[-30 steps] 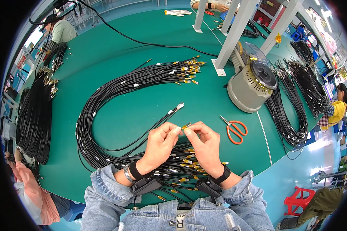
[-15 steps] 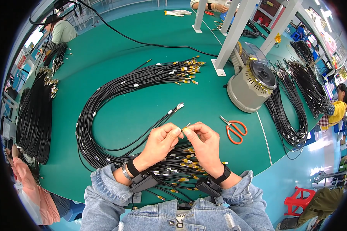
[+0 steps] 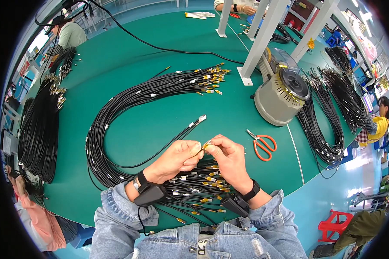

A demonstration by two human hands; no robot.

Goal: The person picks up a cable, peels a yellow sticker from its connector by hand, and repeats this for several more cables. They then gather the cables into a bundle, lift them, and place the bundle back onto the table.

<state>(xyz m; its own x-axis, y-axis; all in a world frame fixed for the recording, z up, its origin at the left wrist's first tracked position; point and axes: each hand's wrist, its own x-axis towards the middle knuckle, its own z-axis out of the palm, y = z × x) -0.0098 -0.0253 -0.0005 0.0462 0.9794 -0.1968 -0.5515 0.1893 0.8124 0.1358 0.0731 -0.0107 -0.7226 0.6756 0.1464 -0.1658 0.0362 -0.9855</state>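
Observation:
My left hand (image 3: 179, 159) pinches a black cable just behind its tip, above the near end of a large bundle. Right against it, my right hand (image 3: 230, 160) closes thumb and forefinger on the yellow-wrapped cable end (image 3: 206, 145). Fingers partly cover this small end. The bundle of black cables (image 3: 100, 115) curves in a U on the green table, with white labels along it and yellow-wrapped tips at both ends. A few cables with a white-tagged end (image 3: 202, 118) lie apart inside the curve.
Orange-handled snips (image 3: 263, 146) lie to the right of my hands. Behind them stands a round grey tape dispenser (image 3: 277, 100) beside a white metal post (image 3: 259, 47). More cable bundles lie at the left (image 3: 39, 134) and right (image 3: 322, 129). A black cord (image 3: 173, 50) crosses the far table.
My left wrist has turned and lowered slightly, and its fingers have rolled over the cable. The right hand has shifted only a little; both keep pinching the cable end.

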